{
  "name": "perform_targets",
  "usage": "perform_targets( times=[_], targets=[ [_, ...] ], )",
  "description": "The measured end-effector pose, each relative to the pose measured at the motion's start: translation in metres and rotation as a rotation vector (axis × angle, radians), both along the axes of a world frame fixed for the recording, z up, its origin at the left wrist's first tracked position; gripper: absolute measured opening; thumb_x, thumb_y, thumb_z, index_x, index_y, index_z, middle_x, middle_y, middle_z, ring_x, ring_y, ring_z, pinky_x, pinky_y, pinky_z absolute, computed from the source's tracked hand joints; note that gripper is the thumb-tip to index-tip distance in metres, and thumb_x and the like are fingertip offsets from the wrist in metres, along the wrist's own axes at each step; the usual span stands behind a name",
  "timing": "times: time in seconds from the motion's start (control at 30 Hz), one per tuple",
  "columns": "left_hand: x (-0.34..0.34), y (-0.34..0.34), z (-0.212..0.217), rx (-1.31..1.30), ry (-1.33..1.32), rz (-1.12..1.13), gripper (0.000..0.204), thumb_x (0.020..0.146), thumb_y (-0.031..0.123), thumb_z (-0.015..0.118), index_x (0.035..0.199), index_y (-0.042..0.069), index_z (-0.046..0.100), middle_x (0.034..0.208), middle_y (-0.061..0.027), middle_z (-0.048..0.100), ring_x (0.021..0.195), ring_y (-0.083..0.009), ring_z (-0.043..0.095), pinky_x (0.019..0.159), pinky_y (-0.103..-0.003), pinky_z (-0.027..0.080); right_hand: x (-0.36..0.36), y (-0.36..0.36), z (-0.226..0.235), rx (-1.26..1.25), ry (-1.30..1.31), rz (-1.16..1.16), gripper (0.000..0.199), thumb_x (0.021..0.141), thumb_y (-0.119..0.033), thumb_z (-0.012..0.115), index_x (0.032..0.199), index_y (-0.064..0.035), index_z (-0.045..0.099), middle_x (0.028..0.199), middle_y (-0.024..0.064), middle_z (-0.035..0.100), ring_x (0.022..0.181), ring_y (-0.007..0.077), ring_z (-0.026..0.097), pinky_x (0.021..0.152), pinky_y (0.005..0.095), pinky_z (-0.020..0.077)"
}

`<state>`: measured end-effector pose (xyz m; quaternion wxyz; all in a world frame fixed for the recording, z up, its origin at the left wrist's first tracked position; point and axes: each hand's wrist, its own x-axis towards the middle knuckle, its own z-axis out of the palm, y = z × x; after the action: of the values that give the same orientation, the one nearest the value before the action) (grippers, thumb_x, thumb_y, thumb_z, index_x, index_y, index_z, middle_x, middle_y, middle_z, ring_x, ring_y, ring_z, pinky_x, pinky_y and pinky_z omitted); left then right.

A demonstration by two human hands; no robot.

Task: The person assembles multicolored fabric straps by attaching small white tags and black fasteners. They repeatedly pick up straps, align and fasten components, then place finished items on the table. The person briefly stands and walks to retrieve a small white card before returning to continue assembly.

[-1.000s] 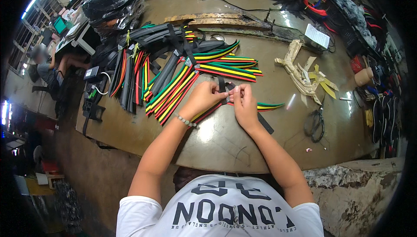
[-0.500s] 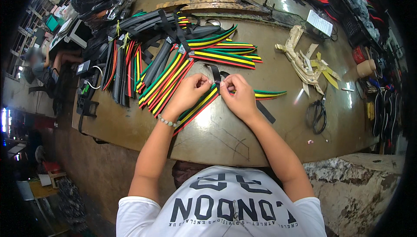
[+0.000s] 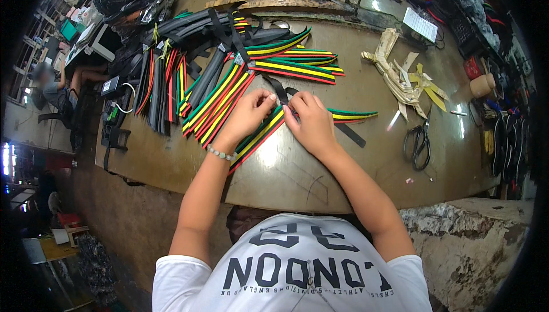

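Over the middle of the table my left hand (image 3: pixel 250 116) is closed in a pinch at a black strap (image 3: pixel 277 86). My right hand (image 3: pixel 312 123) is closed too, its fingers curled round the same strap where it crosses a striped band (image 3: pixel 258 142) of green, black, yellow and red. The band runs out below my left hand at one end and past my right hand at the other. My fingers partly hide the crossing. Beyond my left hand lies a pile of striped bands (image 3: pixel 222 103), with black straps across it.
Scissors (image 3: pixel 419 146) with black handles lie at the right, near a heap of cream and yellow strips (image 3: pixel 400 80). A black strap end (image 3: pixel 350 135) rests beside my right forearm. Dark bundled strips (image 3: pixel 160 103) sit at the left. A person (image 3: pixel 50 83) sits at far left.
My right hand has turned slightly, its fingers folding further over the crossing. The black strap's loop above my hands has shifted a little; the pile stays put.
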<state>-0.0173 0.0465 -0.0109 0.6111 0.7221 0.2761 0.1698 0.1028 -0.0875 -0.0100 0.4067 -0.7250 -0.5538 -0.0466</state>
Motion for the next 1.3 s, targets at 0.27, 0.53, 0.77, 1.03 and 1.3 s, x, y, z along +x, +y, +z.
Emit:
perform_targets(
  times=[0.27, 0.53, 0.77, 1.03, 1.3],
  targets=[
    [-0.024, -0.057, 0.054, 0.494, -0.147, 0.35, 0.016, 0.095, 0.014, 0.057, 0.093, -0.003, 0.06, 0.074, -0.0049, 0.059, 0.065, -0.0099, 0.056, 0.059, -0.025, 0.046, 0.025, 0.007, -0.011, 0.011, 0.898, 0.007, 0.024, 0.096, -0.021, 0.057, 0.09, 0.0009, 0.052, 0.087, 0.0095, 0.065, 0.077, 0.0101, 0.063, 0.07, 0.0248, 0.0523],
    [-0.048, -0.115, 0.069, 0.514, 0.377, -0.554, 0.026, 0.087, 0.025, 0.061, 0.079, 0.0, 0.059, 0.068, -0.02, 0.061, 0.065, -0.0347, 0.063, 0.06, -0.043, 0.048, 0.028, 0.005, -0.018, 0.027, 0.928, 0.029, 0.024, 0.098, -0.021, 0.055, 0.092, 0.0016, 0.051, 0.091, 0.0116, 0.066, 0.08, 0.0118, 0.064, 0.073, 0.0245, 0.0533],
    [-0.004, -0.07, 0.029, 1.039, 0.199, 0.114, 0.034, 0.083, 0.018, 0.068, 0.11, -0.001, 0.057, 0.099, -0.0159, 0.055, 0.094, -0.0329, 0.053, 0.083, -0.04, 0.045, 0.04, -0.006, 0.003, 0.041, 1.052, 0.179, 0.025, 0.097, -0.024, 0.056, 0.095, 0.0007, 0.054, 0.094, 0.0124, 0.066, 0.083, 0.0132, 0.065, 0.077, 0.0259, 0.0529],
    [-0.011, -0.045, 0.051, 0.6, 0.04, 0.135, 0.02, 0.093, 0.013, 0.054, 0.101, -0.003, 0.062, 0.088, -0.0201, 0.061, 0.081, -0.0343, 0.06, 0.072, -0.039, 0.046, 0.126, -0.07, 0.058, 0.522, 1.515, 0.288, 0.02, 0.099, -0.016, 0.049, 0.098, 0.0017, 0.058, 0.102, 0.0179, 0.066, 0.09, 0.023, 0.067, 0.087, 0.0356, 0.0556],
    [0.0, -0.039, 0.023, 0.471, 0.186, 0.198, 0.023, 0.087, 0.018, 0.066, 0.092, -0.005, 0.068, 0.081, -0.0177, 0.066, 0.068, -0.0244, 0.062, 0.064, -0.033, 0.049, 0.024, 0.001, -0.009, -0.055, 1.039, 0.14, 0.019, 0.097, -0.018, 0.056, 0.096, 0.001, 0.054, 0.093, 0.0107, 0.064, 0.087, 0.0127, 0.063, 0.08, 0.0265, 0.0526]
  ],
)
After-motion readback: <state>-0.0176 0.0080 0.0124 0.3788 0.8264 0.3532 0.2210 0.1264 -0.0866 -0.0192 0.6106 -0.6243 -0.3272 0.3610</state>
